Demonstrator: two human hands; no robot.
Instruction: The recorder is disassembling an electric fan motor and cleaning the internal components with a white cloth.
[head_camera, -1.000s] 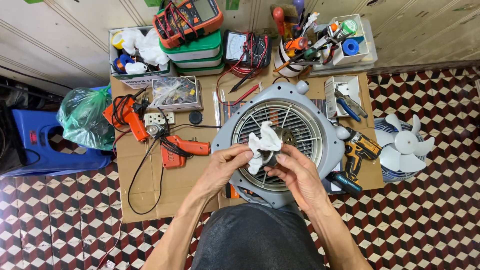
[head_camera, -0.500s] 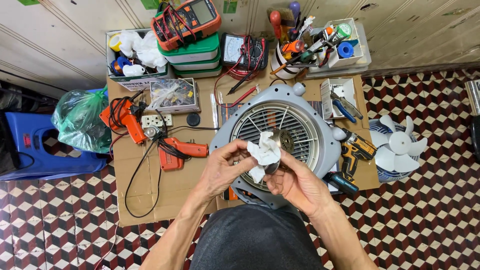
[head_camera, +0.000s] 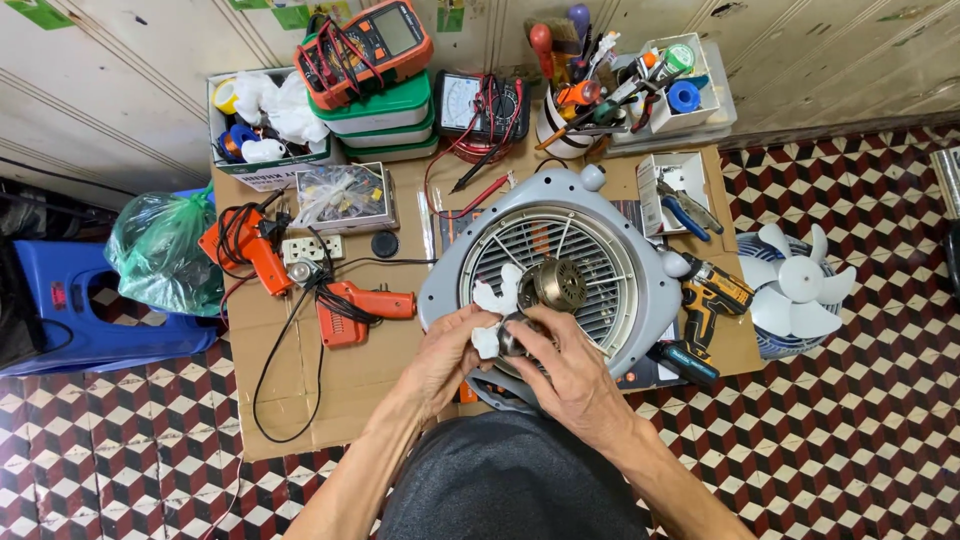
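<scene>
A grey square fan housing (head_camera: 443, 292) with a round grille lies flat on a cardboard sheet (head_camera: 350, 395). A brass-coloured motor (head_camera: 556, 284) sits at its centre. My left hand (head_camera: 448, 352) pinches a crumpled white rag (head_camera: 492, 298) at the near-left of the grille. Touching it from the right, my right hand (head_camera: 572, 375) curls its fingers around a small dark round part (head_camera: 512, 342), which is mostly hidden. Both hands hover over the housing's near rim, just in front of the motor.
A white fan blade (head_camera: 800, 285) lies on a grille at the right, beside a yellow-black cordless drill (head_camera: 712, 295). Orange hand tools (head_camera: 355, 308) and a power strip (head_camera: 310, 248) lie left. Multimeters, green-lidded boxes (head_camera: 380, 125), a cup of tools (head_camera: 570, 110), a green bag (head_camera: 165, 250) and a blue stool (head_camera: 80, 300) surround the work.
Both hands have drawn the white rag from over the fan's centre toward me, which uncovers the motor. The view has shifted slightly.
</scene>
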